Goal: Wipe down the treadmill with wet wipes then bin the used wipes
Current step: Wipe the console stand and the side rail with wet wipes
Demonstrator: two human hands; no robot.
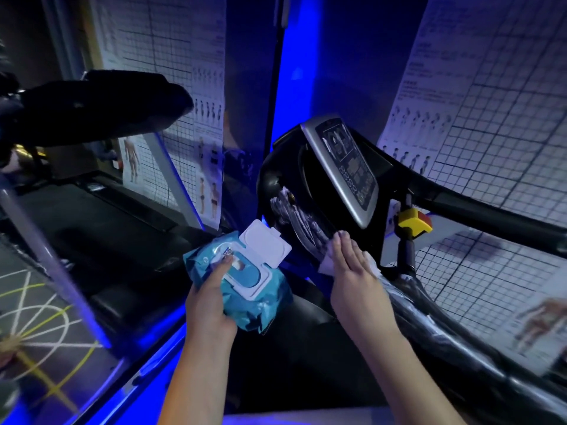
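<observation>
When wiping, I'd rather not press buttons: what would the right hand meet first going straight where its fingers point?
The right hand, flat on the wipe, would first cross the streaked black panel, then probably reach the silver console edge; depth is unclear.

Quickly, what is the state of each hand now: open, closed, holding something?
Left hand: holds the wet wipes pack.
Right hand: open, fingers straight, pressing a white wipe on the treadmill.

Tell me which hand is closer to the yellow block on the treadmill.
Right. The right hand presses a wipe on the treadmill below-left of the yellow block; the left hand grips the wipes pack farther left.
</observation>
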